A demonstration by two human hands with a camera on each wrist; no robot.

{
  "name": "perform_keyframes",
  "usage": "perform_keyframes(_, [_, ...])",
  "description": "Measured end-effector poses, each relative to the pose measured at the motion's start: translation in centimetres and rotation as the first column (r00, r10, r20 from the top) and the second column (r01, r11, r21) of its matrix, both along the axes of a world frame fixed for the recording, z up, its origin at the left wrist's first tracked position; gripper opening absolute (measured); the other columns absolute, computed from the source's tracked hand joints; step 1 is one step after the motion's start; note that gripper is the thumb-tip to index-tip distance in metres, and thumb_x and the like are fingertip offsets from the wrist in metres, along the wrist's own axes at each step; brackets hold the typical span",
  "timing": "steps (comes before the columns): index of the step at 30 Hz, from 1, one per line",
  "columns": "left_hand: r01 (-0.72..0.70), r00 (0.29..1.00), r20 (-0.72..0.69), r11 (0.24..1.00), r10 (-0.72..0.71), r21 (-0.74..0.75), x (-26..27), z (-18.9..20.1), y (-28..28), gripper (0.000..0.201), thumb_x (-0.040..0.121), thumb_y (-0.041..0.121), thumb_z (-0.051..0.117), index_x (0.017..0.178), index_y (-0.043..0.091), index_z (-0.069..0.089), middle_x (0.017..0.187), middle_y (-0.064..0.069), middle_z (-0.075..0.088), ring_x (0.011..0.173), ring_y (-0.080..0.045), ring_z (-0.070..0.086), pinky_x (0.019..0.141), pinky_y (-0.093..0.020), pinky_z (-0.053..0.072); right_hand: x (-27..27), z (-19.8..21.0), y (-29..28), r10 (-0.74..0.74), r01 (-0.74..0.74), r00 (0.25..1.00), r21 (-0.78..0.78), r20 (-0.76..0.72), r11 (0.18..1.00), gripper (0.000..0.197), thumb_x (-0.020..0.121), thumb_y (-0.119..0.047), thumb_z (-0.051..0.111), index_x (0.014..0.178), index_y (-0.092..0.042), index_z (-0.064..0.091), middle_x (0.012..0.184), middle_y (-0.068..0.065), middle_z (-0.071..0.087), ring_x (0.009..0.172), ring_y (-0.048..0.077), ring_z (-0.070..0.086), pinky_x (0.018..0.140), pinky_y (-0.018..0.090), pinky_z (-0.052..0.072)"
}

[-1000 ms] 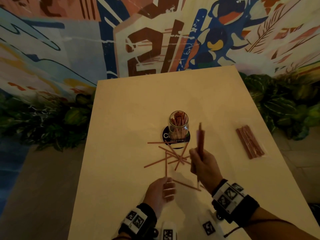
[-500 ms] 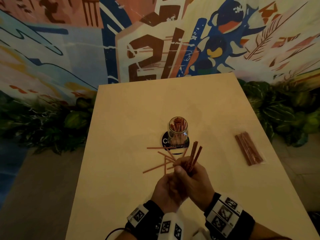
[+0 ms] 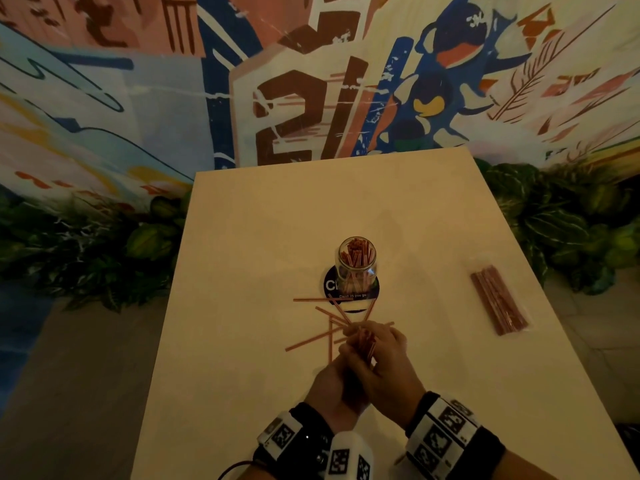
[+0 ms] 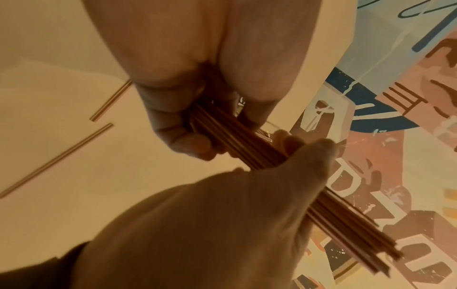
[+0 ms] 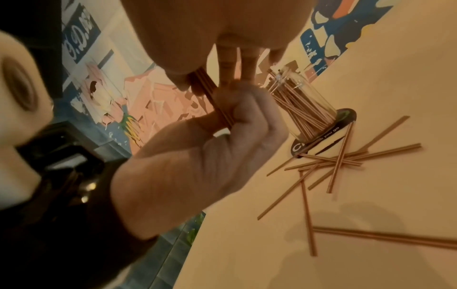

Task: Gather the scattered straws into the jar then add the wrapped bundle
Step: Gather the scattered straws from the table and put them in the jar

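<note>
A clear glass jar [image 3: 356, 263] holding several reddish straws stands on a dark round coaster [image 3: 329, 285] at mid table. Several loose straws [image 3: 323, 322] lie crossed just in front of it, also seen as loose straws [image 5: 338, 160] in the right wrist view. Near those, my left hand [image 3: 341, 372] and right hand [image 3: 384, 355] meet, both gripping one bunch of straws [image 3: 367, 342]. In the left wrist view the bunch of straws [image 4: 237, 140] runs under my left thumb [image 4: 319, 150] into the right hand's curled fingers [image 4: 178, 125]. The wrapped bundle [image 3: 498, 299] lies flat at the right.
The pale table [image 3: 263, 237] ends at a painted wall behind and leafy plants [image 3: 571, 237] on both sides. Its right edge runs close beside the wrapped bundle. A lone straw [image 5: 385, 237] lies nearer me than the pile.
My right hand brought its upright bunch down and toward me. The left hand rose from the table to join it. Both now hold the bunch, which sticks out less.
</note>
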State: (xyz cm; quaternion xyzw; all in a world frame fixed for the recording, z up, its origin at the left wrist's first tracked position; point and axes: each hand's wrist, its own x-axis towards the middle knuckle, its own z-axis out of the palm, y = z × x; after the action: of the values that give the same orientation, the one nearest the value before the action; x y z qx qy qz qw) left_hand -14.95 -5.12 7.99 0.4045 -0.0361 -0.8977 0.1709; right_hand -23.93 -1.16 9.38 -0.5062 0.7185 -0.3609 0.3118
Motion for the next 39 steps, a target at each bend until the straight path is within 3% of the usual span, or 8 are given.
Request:
perform_keyframes(7, [0.054, 0.966, 0.256, 0.998, -0.043, -0.036, 0.2, -1.3, 0.0, 0.028, 0.098, 0.025, 0.042, 0.091, 0.006, 0.062, 0.066, -0.008, 0.056, 0.045, -0.012, 0.051, 0.042, -0.021, 0.04, 0.1, 2.7, -1.4, -0.103, 0.122, 0.822, 0.003, 0.561, 0.993, 0.007, 0.089, -0.009, 0.055, 0.095, -0.011, 0.055, 0.069, 0.002, 0.062, 0.065, 0.013, 0.061, 0.065, 0.024, 0.053])
perform_keyframes(10, [0.091, 0.959, 0.272, 0.995, -0.077, -0.042, 0.2, -1.1, -0.3, 0.028, 0.099, 0.025, 0.042, 0.094, 0.004, 0.061, 0.065, -0.008, 0.055, 0.043, -0.012, 0.05, 0.04, -0.02, 0.04, 0.3, 2.9, -1.9, -0.158, 0.176, 0.75, 0.037, 0.643, 0.984, 0.01, 0.091, -0.017, 0.051, 0.09, -0.008, 0.056, 0.055, -0.001, 0.047, 0.051, 0.014, 0.043, 0.049, 0.025, 0.04])
perform_keyframes(15, [0.308, 0.857, 0.444, 0.951, -0.26, -0.037, 1.9, -2.3, -1.2, 0.029, 0.095, 0.032, 0.047, 0.085, 0.009, 0.061, 0.063, -0.004, 0.056, 0.055, -0.017, 0.05, 0.051, -0.026, 0.036, -2.2, 4.5, -4.8, -0.115, 0.165, 0.824, -0.041, 0.555, 0.985, 0.04, 0.083, -0.047, 0.041, 0.066, -0.012, 0.05, 0.056, 0.004, 0.042, 0.048, 0.017, 0.037, 0.049, 0.031, 0.035])
perform_keyframes(20, [0.843, 0.372, 0.875, 0.508, -0.31, -0.179, 5.3, -4.9, -1.8, 0.016, 0.088, 0.035, 0.051, 0.081, 0.021, 0.054, 0.082, 0.0, 0.058, 0.07, -0.017, 0.054, 0.065, -0.031, 0.045, -6.8, 7.2, -10.6, -0.129, 0.301, 0.809, -0.215, 0.574, 0.929, 0.041, 0.097, -0.032, 0.036, 0.068, -0.005, 0.046, 0.052, 0.001, 0.038, 0.044, 0.014, 0.033, 0.045, 0.028, 0.031])
perform_keyframes(24, [0.979, 0.049, 0.999, 0.2, -0.008, -0.046, 5.5, -5.8, -3.0, 0.042, 0.09, 0.04, 0.048, 0.127, 0.02, 0.043, 0.132, -0.004, 0.044, 0.121, -0.021, 0.044, 0.102, -0.032, 0.039, -8.3, 6.2, -14.9, -0.173, 0.386, 0.773, -0.238, 0.61, 0.891, 0.04, 0.098, -0.029, 0.038, 0.062, -0.015, 0.043, 0.044, -0.012, 0.038, 0.042, 0.009, 0.03, 0.045, 0.027, 0.027])
perform_keyframes(30, [0.999, 0.02, 0.994, -0.047, 0.103, -0.015, 1.5, -7.0, -8.9, 0.067, 0.096, 0.038, 0.037, 0.151, 0.023, 0.002, 0.161, 0.002, -0.006, 0.148, -0.025, -0.001, 0.119, -0.042, 0.016, -8.4, 3.5, -16.8, -0.234, 0.386, 0.836, -0.228, 0.497, 0.894, 0.041, 0.098, -0.03, 0.038, 0.058, -0.018, 0.042, 0.049, -0.003, 0.038, 0.043, 0.011, 0.032, 0.048, 0.029, 0.029])
perform_keyframes(34, [0.977, -0.017, 0.994, -0.21, 0.106, 0.039, -0.8, -7.8, -12.8, 0.066, 0.097, 0.036, 0.034, 0.151, 0.022, -0.002, 0.161, -0.002, -0.007, 0.148, -0.029, -0.007, 0.12, -0.042, 0.014, -9.1, 3.6, -16.9, -0.243, 0.417, 0.808, -0.228, 0.537, 0.88, 0.04, 0.098, -0.029, 0.039, 0.059, -0.017, 0.043, 0.046, -0.008, 0.038, 0.043, 0.01, 0.032, 0.047, 0.028, 0.029])
perform_keyframes(39, [0.974, -0.056, 0.996, -0.217, 0.076, 0.071, -0.3, -8.6, -11.0, 0.064, 0.099, 0.038, 0.031, 0.151, 0.014, 0.004, 0.161, -0.007, -0.005, 0.148, -0.03, -0.003, 0.122, -0.039, 0.009, -9.0, 2.9, -16.1, -0.19, 0.378, 0.802, -0.236, 0.566, 0.895, 0.041, 0.098, -0.029, 0.038, 0.06, -0.015, 0.042, 0.039, -0.012, 0.037, 0.04, 0.007, 0.029, 0.044, 0.027, 0.026])
